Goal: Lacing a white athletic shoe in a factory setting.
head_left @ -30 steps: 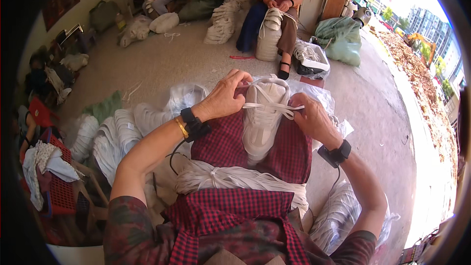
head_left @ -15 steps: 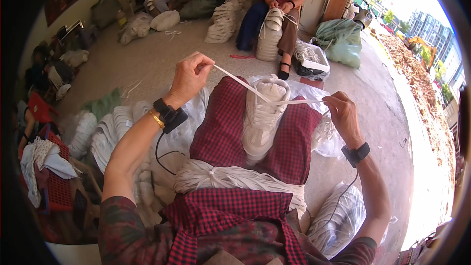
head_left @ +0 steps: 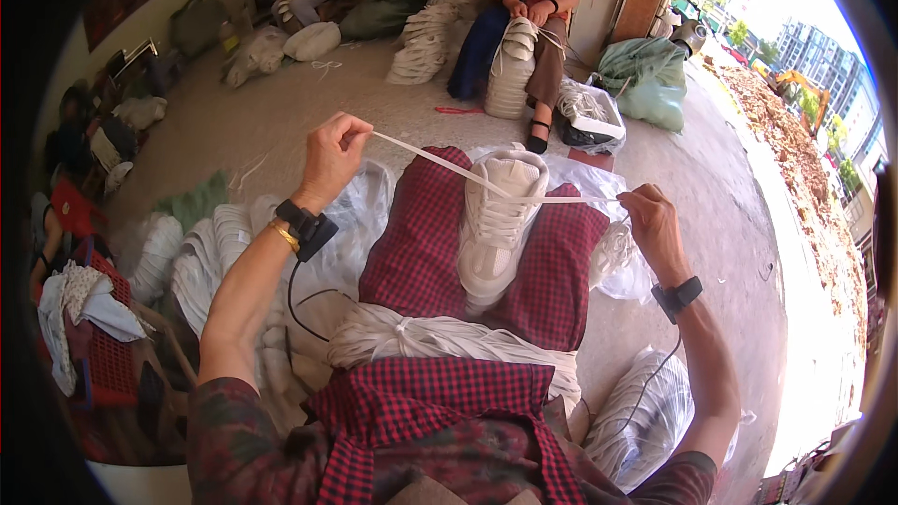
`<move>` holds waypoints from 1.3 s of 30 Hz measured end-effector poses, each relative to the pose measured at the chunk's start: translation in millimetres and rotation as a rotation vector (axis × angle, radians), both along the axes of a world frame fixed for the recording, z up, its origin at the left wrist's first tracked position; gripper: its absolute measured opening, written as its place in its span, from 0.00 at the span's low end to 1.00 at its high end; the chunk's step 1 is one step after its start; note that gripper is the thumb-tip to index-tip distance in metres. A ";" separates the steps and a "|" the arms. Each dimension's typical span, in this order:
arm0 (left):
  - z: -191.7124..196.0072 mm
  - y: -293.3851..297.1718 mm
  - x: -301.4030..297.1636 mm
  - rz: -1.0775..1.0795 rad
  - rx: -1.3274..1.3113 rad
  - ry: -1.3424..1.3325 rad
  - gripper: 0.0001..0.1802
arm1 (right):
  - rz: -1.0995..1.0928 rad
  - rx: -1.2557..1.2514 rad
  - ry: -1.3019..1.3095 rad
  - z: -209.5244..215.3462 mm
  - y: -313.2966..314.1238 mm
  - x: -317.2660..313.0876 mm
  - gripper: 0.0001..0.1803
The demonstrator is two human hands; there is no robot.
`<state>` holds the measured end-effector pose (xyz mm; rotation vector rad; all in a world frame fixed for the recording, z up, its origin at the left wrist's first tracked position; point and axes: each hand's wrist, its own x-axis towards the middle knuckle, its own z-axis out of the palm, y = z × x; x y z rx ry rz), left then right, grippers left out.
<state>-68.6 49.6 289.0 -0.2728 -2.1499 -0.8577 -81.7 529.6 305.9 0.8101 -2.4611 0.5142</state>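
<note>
Since half a second ago: both hands hold much the same spread, lace ends drawn taut. White sneaker [head_left: 496, 224] lies on the lap, long axis near-to-far, between the hands. Left hand [head_left: 332, 154] raised far-left, pinched shut on white lace [head_left: 426, 161]; right hand [head_left: 650, 220] lower right, pinching the other end.
</note>
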 end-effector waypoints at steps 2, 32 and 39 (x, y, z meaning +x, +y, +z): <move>5.5 9.7 8.3 -0.007 0.007 0.068 0.02 | 0.020 -0.030 0.027 -0.5 -7.8 -0.7 0.07; 36.1 -182.8 87.0 0.420 -0.578 0.299 0.09 | -0.609 0.248 0.405 60.7 209.0 57.2 0.06; 2.5 -134.0 83.3 0.592 -0.055 0.236 0.09 | -0.598 -0.511 0.378 16.0 112.9 68.8 0.11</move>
